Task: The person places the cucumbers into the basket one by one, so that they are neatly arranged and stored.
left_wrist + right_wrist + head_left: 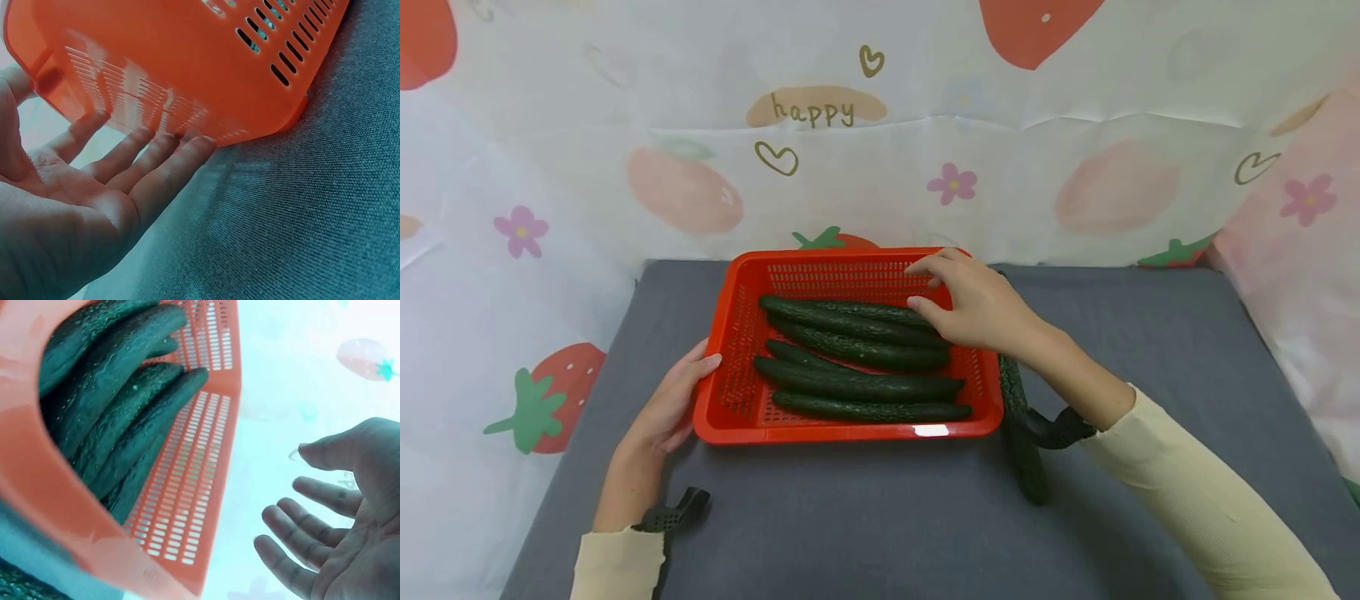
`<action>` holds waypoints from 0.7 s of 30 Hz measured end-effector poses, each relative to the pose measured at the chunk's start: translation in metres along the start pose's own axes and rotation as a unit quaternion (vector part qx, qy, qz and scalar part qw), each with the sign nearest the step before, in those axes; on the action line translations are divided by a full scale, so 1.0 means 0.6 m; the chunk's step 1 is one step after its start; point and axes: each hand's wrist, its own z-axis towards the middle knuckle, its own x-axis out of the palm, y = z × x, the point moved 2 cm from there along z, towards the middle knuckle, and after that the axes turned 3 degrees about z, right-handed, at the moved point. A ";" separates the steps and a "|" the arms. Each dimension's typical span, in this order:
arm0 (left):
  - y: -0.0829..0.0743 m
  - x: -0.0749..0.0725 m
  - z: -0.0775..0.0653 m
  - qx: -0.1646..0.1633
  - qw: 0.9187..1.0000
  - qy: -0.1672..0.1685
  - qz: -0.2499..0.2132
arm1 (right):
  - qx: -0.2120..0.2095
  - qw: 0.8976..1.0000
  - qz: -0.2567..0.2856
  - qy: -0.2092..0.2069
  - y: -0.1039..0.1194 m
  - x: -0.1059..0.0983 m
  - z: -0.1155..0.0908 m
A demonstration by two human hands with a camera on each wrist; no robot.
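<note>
Several long dark green cucumbers [865,385] lie side by side in a red plastic basket [850,434] with slotted walls. At the basket's left end is my left hand [672,398], its thumb over the rim and its fingers [169,178] against the outer wall. My right hand [981,302] hovers over the back right part of the basket, fingers apart and loosely bent, holding nothing. In the right wrist view, the same hand [337,531] is apart from the basket wall. Another cucumber [1024,454] lies on the table right of the basket, partly hidden by the right forearm.
A grey cloth [865,517] covers the table. Behind it hangs a white curtain [865,200] printed with strawberries, flowers and hearts. Each wrist wears a black strap mount [673,510].
</note>
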 end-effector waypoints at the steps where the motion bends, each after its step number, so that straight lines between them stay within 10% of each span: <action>1: 0.000 0.000 0.000 0.002 1.000 0.002 -0.001 | 0.004 1.000 0.001 -0.001 -0.003 -0.001 -0.003; 21: 0.004 0.000 0.000 0.016 1.000 0.009 0.012 | 0.020 0.998 0.036 -0.046 -0.064 -0.008 -0.060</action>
